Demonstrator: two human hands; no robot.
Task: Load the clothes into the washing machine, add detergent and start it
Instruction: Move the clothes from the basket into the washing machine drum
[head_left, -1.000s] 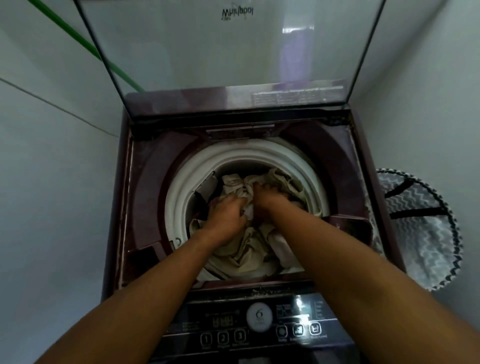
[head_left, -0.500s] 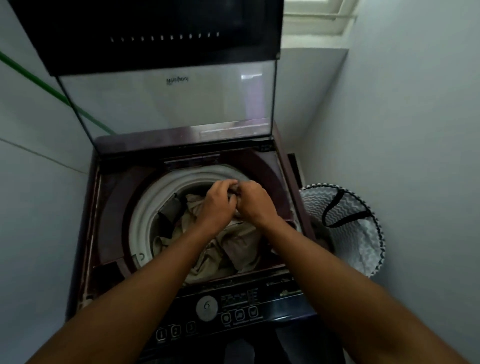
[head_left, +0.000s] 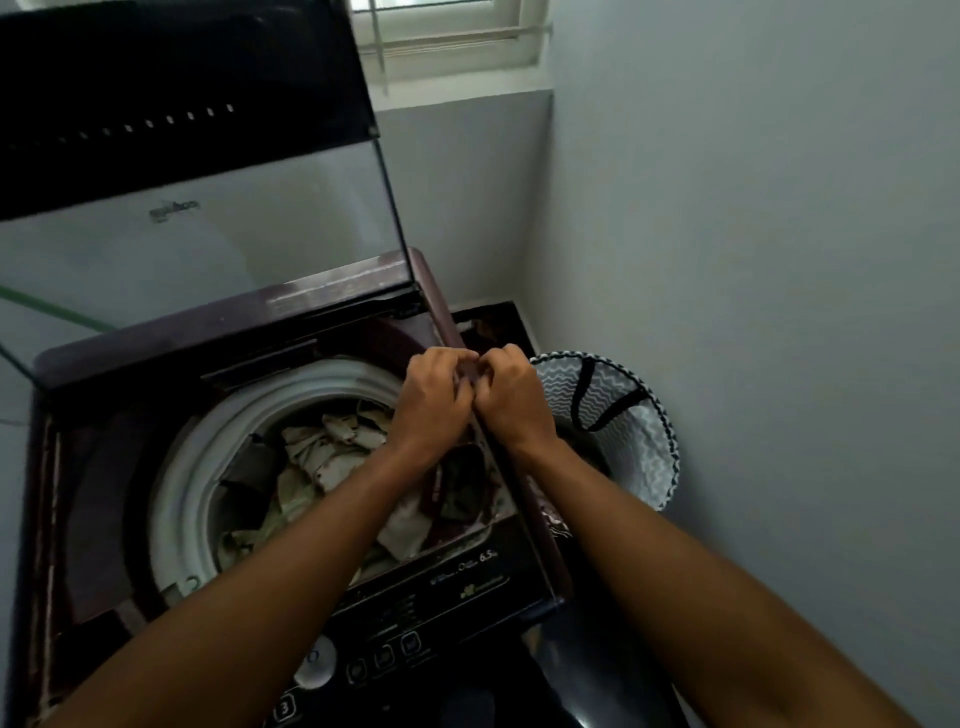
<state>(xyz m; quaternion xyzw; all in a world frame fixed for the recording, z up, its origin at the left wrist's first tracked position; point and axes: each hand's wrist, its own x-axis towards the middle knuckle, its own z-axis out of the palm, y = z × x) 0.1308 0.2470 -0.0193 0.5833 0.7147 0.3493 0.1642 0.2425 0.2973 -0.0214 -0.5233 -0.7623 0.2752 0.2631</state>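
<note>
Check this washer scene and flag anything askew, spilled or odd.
Nothing looks spilled or damaged. The clothes lie inside the drum and the lid stands open. One oddity: a garment drapes over the drum's right edge beside the basket, not fully inside.

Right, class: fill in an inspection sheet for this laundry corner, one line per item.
Surface: washing machine top, lid raised.
Job's things: clothes in the drum; control panel nearest the camera; detergent not seen.
Clutter: patterned laundry basket right of the machine.
Grips: left hand and right hand curled, knuckles together above the machine's right edge; contents unclear.
Cables: nothing seen.
Surroundings: grey walls, window.
</note>
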